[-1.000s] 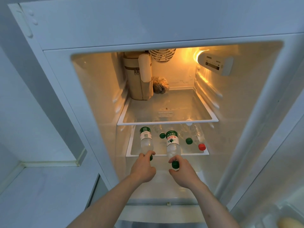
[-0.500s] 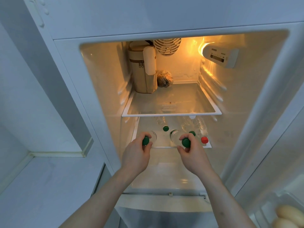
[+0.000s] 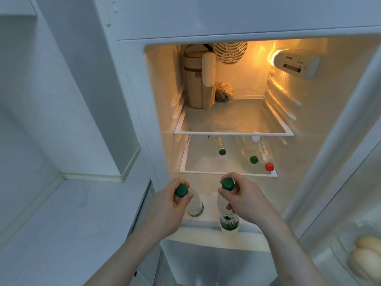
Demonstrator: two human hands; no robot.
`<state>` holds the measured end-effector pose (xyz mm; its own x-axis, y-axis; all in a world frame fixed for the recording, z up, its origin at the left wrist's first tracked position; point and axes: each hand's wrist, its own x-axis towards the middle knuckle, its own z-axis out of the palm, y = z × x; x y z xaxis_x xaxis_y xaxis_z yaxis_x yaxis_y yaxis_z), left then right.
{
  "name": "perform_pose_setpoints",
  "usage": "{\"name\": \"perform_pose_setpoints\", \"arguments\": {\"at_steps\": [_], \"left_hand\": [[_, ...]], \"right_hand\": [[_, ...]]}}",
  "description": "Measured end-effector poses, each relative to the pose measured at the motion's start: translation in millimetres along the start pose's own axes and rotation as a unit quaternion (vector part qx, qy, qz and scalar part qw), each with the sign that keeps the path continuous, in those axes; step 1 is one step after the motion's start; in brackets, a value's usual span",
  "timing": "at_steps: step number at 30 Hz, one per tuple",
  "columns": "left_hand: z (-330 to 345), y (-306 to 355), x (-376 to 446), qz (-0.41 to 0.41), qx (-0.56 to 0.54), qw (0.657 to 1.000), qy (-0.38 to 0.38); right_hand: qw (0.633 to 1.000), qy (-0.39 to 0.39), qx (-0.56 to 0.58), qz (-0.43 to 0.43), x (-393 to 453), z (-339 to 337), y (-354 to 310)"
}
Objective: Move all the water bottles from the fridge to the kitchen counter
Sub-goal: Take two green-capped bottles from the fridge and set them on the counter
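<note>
Each grip is clamped on a bottle by its green cap: the left hand (image 3: 165, 207) pinches the left bottle (image 3: 192, 203), the right hand (image 3: 246, 200) the right bottle (image 3: 227, 215). Both hang long axis down, bodies below the grips, just clear of the fridge. The table (image 3: 68, 219) lies left of both grips — nearer the left. 3 bottles (image 3: 252, 153) lie on the shelf beyond.

The upper shelf (image 3: 233, 133) carries a tan zipped bag (image 3: 198, 83) in its rear left corner with a wrapped bundle (image 3: 224, 92) beside it. The lower shelf (image 3: 206, 172) carries three bottles lying flat: one green-capped bottle (image 3: 217, 145) near the left, a second green-capped bottle (image 3: 247, 151) and a red-capped bottle (image 3: 265, 152) at the right edge.
</note>
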<state>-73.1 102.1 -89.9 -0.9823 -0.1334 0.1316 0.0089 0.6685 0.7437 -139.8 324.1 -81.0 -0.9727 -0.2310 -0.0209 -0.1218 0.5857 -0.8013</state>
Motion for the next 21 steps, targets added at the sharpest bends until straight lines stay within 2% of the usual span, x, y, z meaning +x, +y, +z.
{"name": "perform_pose_setpoints", "arguments": {"at_steps": [9,17,21], "left_hand": [[-41,-51,-108,-0.098,-0.010,0.995,0.017],[-78,-84,-207,-0.188,-0.007,0.979,0.084],[-93,-92,-245,-0.247,-0.006,0.961,0.125]], "right_hand": [[0.996,-0.089,-0.021,-0.021,-63,57,-27],[0.978,-0.194,-0.027,-0.071,-102,122,-66],[0.958,-0.263,-0.027,-0.108,-109,155,-88]]}}
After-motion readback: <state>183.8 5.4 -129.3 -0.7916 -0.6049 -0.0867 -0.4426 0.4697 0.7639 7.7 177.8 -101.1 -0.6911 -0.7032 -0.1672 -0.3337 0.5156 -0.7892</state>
